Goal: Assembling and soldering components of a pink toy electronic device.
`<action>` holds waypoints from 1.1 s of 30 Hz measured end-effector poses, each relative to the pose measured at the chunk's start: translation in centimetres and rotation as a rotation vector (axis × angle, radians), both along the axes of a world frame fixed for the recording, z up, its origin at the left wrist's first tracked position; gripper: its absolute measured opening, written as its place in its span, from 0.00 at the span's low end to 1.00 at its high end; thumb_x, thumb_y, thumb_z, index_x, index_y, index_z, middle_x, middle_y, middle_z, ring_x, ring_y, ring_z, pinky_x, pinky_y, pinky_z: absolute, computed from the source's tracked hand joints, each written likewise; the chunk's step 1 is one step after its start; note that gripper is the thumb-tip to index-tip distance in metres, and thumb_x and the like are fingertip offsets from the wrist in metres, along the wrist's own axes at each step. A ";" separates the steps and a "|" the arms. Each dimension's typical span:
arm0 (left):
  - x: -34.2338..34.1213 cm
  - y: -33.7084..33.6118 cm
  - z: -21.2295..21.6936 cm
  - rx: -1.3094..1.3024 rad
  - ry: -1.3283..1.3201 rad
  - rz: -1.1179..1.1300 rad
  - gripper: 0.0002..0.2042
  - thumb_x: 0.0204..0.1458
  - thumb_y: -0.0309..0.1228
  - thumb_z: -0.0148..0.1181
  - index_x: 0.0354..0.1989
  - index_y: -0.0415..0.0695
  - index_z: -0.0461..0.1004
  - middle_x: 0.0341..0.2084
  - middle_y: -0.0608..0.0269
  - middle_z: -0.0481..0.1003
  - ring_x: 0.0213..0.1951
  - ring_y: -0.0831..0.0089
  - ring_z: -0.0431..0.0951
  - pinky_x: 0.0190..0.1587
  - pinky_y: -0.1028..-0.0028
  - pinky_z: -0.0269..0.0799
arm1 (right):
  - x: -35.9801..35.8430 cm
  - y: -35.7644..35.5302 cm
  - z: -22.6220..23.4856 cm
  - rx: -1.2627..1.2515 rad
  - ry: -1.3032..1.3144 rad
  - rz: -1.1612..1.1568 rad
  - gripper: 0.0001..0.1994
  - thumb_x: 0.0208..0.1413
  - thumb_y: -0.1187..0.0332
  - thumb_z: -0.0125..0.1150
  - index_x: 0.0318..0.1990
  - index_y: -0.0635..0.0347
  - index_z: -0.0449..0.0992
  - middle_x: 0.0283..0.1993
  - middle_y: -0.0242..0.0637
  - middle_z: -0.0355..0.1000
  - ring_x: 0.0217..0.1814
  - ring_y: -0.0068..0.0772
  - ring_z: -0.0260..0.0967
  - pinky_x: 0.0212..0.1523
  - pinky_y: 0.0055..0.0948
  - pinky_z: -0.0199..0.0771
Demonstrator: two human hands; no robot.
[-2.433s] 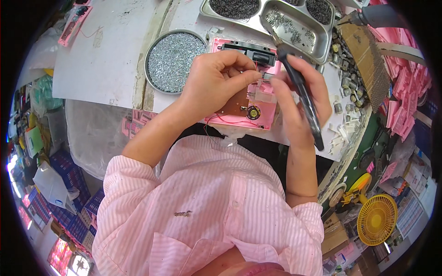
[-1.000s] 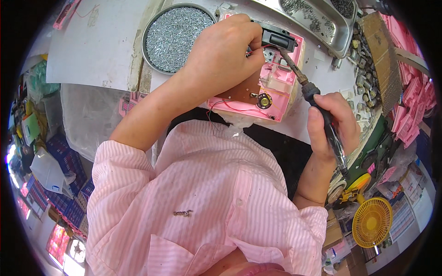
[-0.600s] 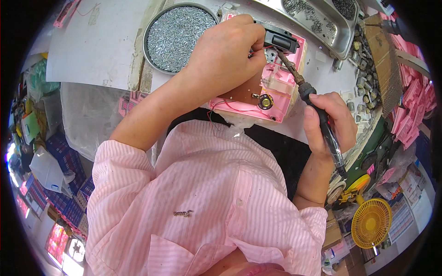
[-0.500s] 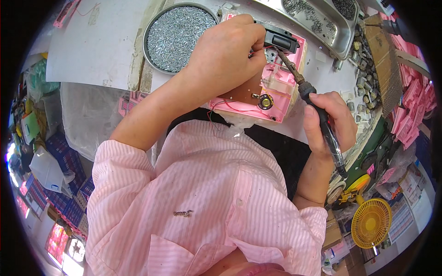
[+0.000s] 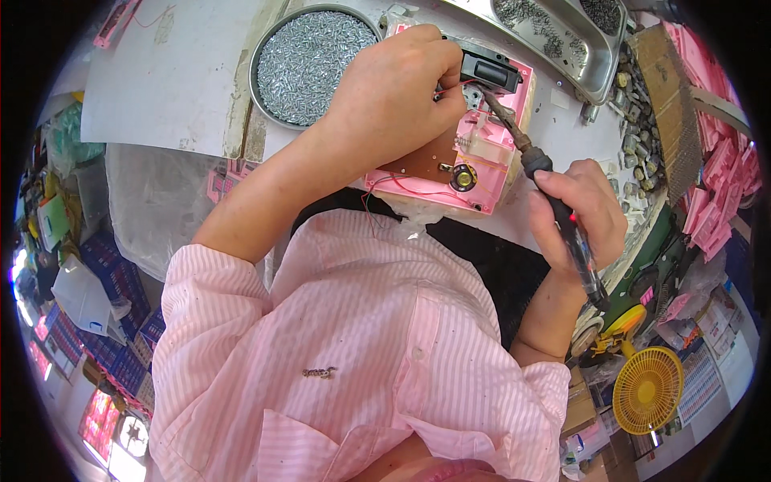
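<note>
A pink plastic housing (image 5: 511, 181) lies on the table ahead of me, with a brown board (image 5: 430, 159), a small round speaker (image 5: 463, 177) and a black rectangular part (image 5: 491, 74) in it. My left hand (image 5: 399, 92) rests over its left side, fingers pinched on a thin red wire (image 5: 464, 83); the fingertips are partly hidden. In my right hand (image 5: 594, 210) is a soldering iron (image 5: 514, 127), gripped by its black handle. The iron's tip reaches into the housing beside the black part, close to a small metal piece (image 5: 472, 96).
A round tray of small metal pins (image 5: 313, 64) stands left of the housing. Behind it lies a metal tray (image 5: 590, 76) with dark small parts. Several small motors (image 5: 637, 136) line the right edge by a cardboard strip (image 5: 666, 104). Pink plastic parts (image 5: 723, 193) and a yellow fan (image 5: 647, 390) are farther right.
The soldering iron's tip has shifted slightly left, and my right hand has turned a little around the handle. A red light now shows on it. My left hand stays in place.
</note>
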State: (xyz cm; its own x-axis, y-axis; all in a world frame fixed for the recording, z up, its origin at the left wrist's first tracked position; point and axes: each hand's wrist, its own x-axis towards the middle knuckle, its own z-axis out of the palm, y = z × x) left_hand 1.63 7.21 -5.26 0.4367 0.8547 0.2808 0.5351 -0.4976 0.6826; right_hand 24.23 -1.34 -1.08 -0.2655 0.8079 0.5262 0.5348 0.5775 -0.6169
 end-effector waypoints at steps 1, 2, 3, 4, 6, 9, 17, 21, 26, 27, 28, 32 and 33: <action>0.0 0.0 0.0 0.001 0.000 0.001 0.04 0.45 0.28 0.62 0.24 0.41 0.75 0.25 0.55 0.74 0.30 0.53 0.77 0.34 0.58 0.74 | 0.2 -0.1 0.1 -0.016 0.013 -0.005 0.15 0.38 0.81 0.71 0.38 0.63 0.80 0.21 0.34 0.68 0.21 0.33 0.62 0.24 0.30 0.60; 0.0 0.0 0.0 0.002 -0.001 0.002 0.04 0.45 0.28 0.62 0.24 0.41 0.75 0.25 0.55 0.74 0.30 0.53 0.77 0.34 0.58 0.74 | 0.3 -0.1 0.2 -0.031 0.026 -0.009 0.15 0.37 0.81 0.71 0.38 0.63 0.80 0.21 0.34 0.68 0.21 0.33 0.62 0.24 0.30 0.60; 0.0 0.0 0.2 0.004 0.011 -0.001 0.04 0.45 0.28 0.62 0.24 0.41 0.75 0.25 0.55 0.74 0.30 0.52 0.77 0.34 0.58 0.74 | 0.3 -0.1 0.2 -0.037 0.030 -0.015 0.15 0.38 0.81 0.71 0.38 0.63 0.80 0.21 0.34 0.68 0.21 0.33 0.62 0.24 0.30 0.60; 0.0 0.1 0.4 0.005 0.022 -0.004 0.04 0.45 0.28 0.62 0.24 0.41 0.75 0.25 0.55 0.74 0.30 0.52 0.77 0.34 0.58 0.74 | 0.4 -0.1 0.3 -0.042 0.033 -0.021 0.15 0.38 0.81 0.71 0.38 0.63 0.80 0.21 0.34 0.68 0.21 0.33 0.62 0.24 0.30 0.60; 0.0 0.0 0.6 0.007 0.034 -0.006 0.04 0.45 0.28 0.62 0.24 0.41 0.75 0.25 0.55 0.73 0.30 0.52 0.77 0.34 0.58 0.74 | 0.4 -0.1 0.3 -0.050 0.037 -0.028 0.15 0.38 0.80 0.71 0.38 0.64 0.80 0.21 0.34 0.68 0.21 0.33 0.62 0.23 0.29 0.59; 0.0 0.0 0.6 0.014 0.037 -0.005 0.04 0.45 0.28 0.62 0.25 0.41 0.74 0.25 0.55 0.73 0.30 0.53 0.77 0.33 0.58 0.75 | 0.5 -0.1 0.3 -0.055 0.038 -0.031 0.15 0.38 0.80 0.71 0.38 0.64 0.80 0.21 0.35 0.68 0.20 0.32 0.62 0.23 0.29 0.59; -0.1 -0.1 0.0 0.067 -0.012 -0.005 0.08 0.43 0.26 0.67 0.26 0.40 0.72 0.26 0.57 0.71 0.28 0.58 0.74 0.31 0.65 0.71 | 0.9 -0.1 0.2 -0.075 0.038 0.009 0.13 0.45 0.81 0.68 0.40 0.69 0.78 0.25 0.37 0.68 0.24 0.28 0.59 0.24 0.26 0.53; -0.3 -0.2 0.0 0.043 -0.059 -0.016 0.07 0.45 0.26 0.68 0.27 0.40 0.74 0.26 0.59 0.71 0.26 0.64 0.74 0.30 0.68 0.70 | 0.7 0.3 0.3 -0.101 0.037 -0.030 0.14 0.38 0.79 0.71 0.36 0.63 0.80 0.21 0.34 0.67 0.21 0.31 0.62 0.22 0.27 0.59; -0.3 -0.2 -0.2 0.078 -0.099 -0.004 0.07 0.46 0.26 0.69 0.28 0.39 0.75 0.25 0.61 0.71 0.23 0.68 0.73 0.28 0.70 0.70 | 0.5 0.6 0.5 -0.150 0.007 -0.020 0.14 0.37 0.79 0.71 0.36 0.62 0.81 0.20 0.33 0.64 0.21 0.30 0.62 0.22 0.27 0.58; -0.3 -0.2 -0.2 0.085 -0.101 0.002 0.07 0.46 0.26 0.69 0.28 0.40 0.75 0.25 0.61 0.71 0.23 0.68 0.73 0.28 0.70 0.70 | 0.5 0.7 0.6 -0.151 0.002 -0.020 0.13 0.38 0.79 0.71 0.36 0.62 0.81 0.20 0.33 0.64 0.21 0.30 0.62 0.22 0.27 0.58; -0.2 -0.2 -0.3 0.093 -0.102 0.008 0.07 0.46 0.26 0.69 0.28 0.40 0.75 0.26 0.61 0.71 0.24 0.67 0.73 0.28 0.71 0.70 | 0.5 0.7 0.6 -0.152 -0.003 -0.020 0.13 0.38 0.79 0.71 0.36 0.62 0.81 0.19 0.33 0.64 0.21 0.30 0.62 0.22 0.27 0.58; 0.0 -0.3 -0.5 0.110 -0.082 0.046 0.07 0.46 0.26 0.68 0.28 0.40 0.75 0.26 0.61 0.72 0.24 0.67 0.74 0.28 0.71 0.71 | 0.4 0.9 0.7 -0.152 -0.011 -0.023 0.13 0.38 0.79 0.70 0.36 0.62 0.81 0.20 0.33 0.64 0.21 0.30 0.62 0.22 0.27 0.58; 0.1 -0.4 -0.4 0.105 -0.067 0.055 0.07 0.46 0.27 0.67 0.28 0.41 0.75 0.27 0.61 0.72 0.26 0.64 0.75 0.29 0.68 0.73 | 0.3 0.9 0.7 -0.150 -0.013 -0.027 0.13 0.38 0.79 0.70 0.36 0.62 0.81 0.20 0.33 0.64 0.21 0.30 0.62 0.22 0.27 0.58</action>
State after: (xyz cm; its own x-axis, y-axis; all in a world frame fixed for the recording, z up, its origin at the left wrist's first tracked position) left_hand 1.73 6.82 -5.69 0.3672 0.8412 0.3968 0.5181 -0.5393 0.6639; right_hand 24.56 -0.46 -0.42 -0.2483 0.8841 0.3959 0.5578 0.4647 -0.6877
